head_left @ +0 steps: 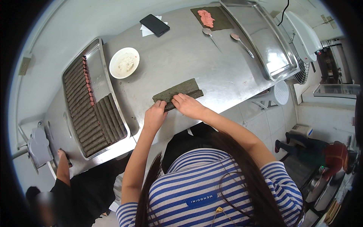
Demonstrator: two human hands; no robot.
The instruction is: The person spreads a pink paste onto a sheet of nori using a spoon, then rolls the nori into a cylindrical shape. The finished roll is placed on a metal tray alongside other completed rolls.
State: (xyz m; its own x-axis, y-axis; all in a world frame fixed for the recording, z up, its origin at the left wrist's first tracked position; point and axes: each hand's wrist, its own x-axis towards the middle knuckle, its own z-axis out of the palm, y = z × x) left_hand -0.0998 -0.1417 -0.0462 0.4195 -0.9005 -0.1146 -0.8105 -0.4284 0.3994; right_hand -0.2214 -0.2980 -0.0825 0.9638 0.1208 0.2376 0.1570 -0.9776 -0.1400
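A dark green seaweed sheet (183, 87) lies on the steel table in front of me, its near edge folded over into a roll. My left hand (155, 112) grips the left end of that rolled edge, fingers curled. Close beside it, my right hand (186, 105) presses bent fingers onto the middle of the roll. What is inside the roll is hidden. At the left, several finished seaweed rolls (85, 113) lie in rows in a metal tray (96, 70), some showing pink filling at their ends.
A white bowl (123, 64) and a black phone (154, 25) on white paper stand farther back. Pink paste (206, 18) sits on another seaweed sheet (224, 22), near two spoons (207, 32). A second metal tray (261, 34) lies at right. A co-worker's hand (63, 156) touches the table's left end.
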